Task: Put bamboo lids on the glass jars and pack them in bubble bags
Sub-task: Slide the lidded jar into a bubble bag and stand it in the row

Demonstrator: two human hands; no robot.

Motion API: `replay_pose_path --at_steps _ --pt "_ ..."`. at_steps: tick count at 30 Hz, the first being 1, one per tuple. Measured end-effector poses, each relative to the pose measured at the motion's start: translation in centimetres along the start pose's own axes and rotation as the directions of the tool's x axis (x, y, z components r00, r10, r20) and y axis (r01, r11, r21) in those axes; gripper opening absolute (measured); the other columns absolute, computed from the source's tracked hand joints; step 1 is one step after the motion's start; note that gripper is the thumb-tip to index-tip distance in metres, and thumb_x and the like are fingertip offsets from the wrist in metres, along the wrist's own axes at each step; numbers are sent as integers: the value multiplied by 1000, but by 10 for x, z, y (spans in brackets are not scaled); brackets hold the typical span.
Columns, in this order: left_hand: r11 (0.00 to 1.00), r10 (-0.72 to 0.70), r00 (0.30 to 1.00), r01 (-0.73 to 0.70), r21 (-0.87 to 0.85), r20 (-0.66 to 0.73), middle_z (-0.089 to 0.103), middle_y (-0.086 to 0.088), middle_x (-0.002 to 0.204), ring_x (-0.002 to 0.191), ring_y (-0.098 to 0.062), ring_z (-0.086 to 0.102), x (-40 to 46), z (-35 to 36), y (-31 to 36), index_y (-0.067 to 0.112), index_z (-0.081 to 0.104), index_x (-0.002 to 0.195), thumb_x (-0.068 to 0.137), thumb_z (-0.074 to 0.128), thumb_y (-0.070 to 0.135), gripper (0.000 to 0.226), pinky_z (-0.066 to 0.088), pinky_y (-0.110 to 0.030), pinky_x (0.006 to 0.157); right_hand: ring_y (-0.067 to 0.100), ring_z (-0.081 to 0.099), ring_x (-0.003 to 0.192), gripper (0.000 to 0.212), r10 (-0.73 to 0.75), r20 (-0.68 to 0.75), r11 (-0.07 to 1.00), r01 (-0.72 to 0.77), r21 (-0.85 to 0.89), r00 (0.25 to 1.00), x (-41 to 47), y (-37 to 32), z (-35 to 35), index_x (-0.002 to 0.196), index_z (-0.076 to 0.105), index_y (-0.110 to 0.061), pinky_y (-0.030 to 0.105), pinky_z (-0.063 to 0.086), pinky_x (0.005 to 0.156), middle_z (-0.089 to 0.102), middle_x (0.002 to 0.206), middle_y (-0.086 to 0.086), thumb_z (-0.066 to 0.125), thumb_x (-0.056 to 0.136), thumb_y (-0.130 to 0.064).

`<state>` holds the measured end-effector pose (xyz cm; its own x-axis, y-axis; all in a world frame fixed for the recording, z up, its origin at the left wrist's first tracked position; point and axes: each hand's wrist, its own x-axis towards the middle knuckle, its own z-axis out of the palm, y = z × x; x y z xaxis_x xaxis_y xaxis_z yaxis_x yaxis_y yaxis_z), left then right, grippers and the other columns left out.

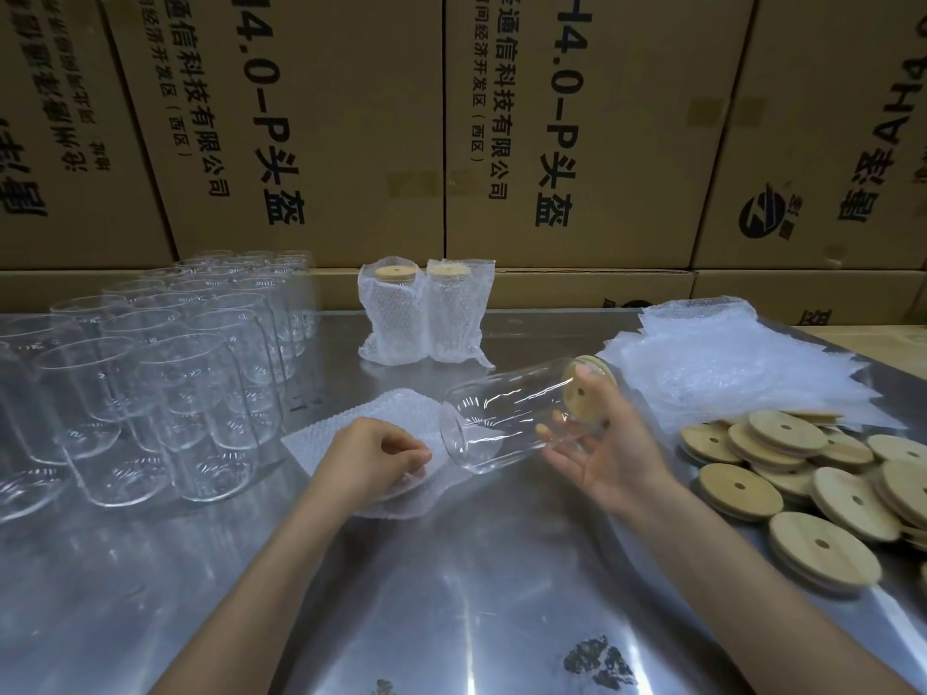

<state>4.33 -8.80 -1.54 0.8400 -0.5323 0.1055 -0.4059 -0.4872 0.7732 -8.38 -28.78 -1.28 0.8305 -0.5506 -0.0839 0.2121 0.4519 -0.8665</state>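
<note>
Presently, the bagging step was in hand: left hand (373, 456) pinched a flat bubble bag (351, 423) on the surface (451, 569). Right hand (599, 443) gripped a lidded glass jar (506, 418), tilted, base toward the bag. Next move, by judgement: open the bag's mouth and slide the jar in base-first.

The glass jars (165, 373) are showing clear and colourless, to the left of the steel table's (451, 594) middle. The table is shining silver-grey with pale reflections. The bamboo lids (822, 494) at the table's right are looking light tan. The bubble bags (727, 363) are appearing translucent white with a dotted bubble pattern. Behind the table, the cardboard boxes (326, 117) are showing brown with black printed characters.
</note>
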Motion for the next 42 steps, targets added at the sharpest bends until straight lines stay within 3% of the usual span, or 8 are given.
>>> replay_pose_path --at_steps 10,15,19,25,31,36,39,42 --pt "845 -20 988 -67 -530 -156 69 8 57 48 1 59 0 4 8 11 74 85 85 68 0 13 48 -10 52 20 72 80 24 2 71 998 -7 68 998 -4 9 3 83 74 -44 35 59 64 63 95 -5 80 61 -37" --pt "891 103 926 -248 -381 -363 72 13 69 58 -1 64 -3 4 12 29 75 81 82 74 13 16 49 -11 61 19 66 90 8 -23 22 1000 23 -9 1000 -7 10 7 66 74 -46 29 58 61 52 99 -4 78 67 -39" --pt "872 245 871 -390 -296 -427 73 20 75 61 1 64 -14 6 27 35 74 81 81 75 16 19 46 -8 60 17 68 83 65 -11 21 996 12 -85 1000 -9 15 12 118 60 -15 31 59 71 66 69 -10 81 61 -38" --pt "794 468 810 -561 -234 -353 71 21 78 63 1 65 -39 34 52 36 72 87 80 76 10 27 47 -9 62 17 67 75 59 55 82 996 -49 -73 995 -13 34 22 133 50 -11 25 52 57 63 107 -2 69 81 -32" --pt "704 663 724 -689 -170 -191 72 10 98 87 -3 68 -46 39 56 27 67 112 87 66 15 27 54 -20 80 38 57 112 48 33 163 997 -20 -81 986 -14 34 25 118 66 -4 49 38 92 63 121 21 59 84 -37" --pt "701 697 542 -652 287 -471 67 1 108 99 -7 59 -31 3 46 10 66 114 89 63 1 27 45 -17 91 27 70 92 32 40 152 995 -53 81 988 -10 24 17 110 70 -12 43 57 77 71 104 11 51 90 -29" --pt "928 347 727 -360 101 -593 56 2 128 114 -6 50 -19 -23 34 13 56 129 91 64 24 40 31 -8 94 32 68 103 39 41 126 992 -56 113 991 -9 19 12 121 65 -8 45 57 81 68 117 14 52 90 -27" --pt "947 -121 967 46 -317 -222 63 0 127 116 -16 58 -11 -31 23 19 62 123 89 56 53 49 41 -24 90 26 68 84 32 28 99 996 -37 86 995 -9 18 11 112 68 -12 31 56 60 68 98 8 57 87 -27"
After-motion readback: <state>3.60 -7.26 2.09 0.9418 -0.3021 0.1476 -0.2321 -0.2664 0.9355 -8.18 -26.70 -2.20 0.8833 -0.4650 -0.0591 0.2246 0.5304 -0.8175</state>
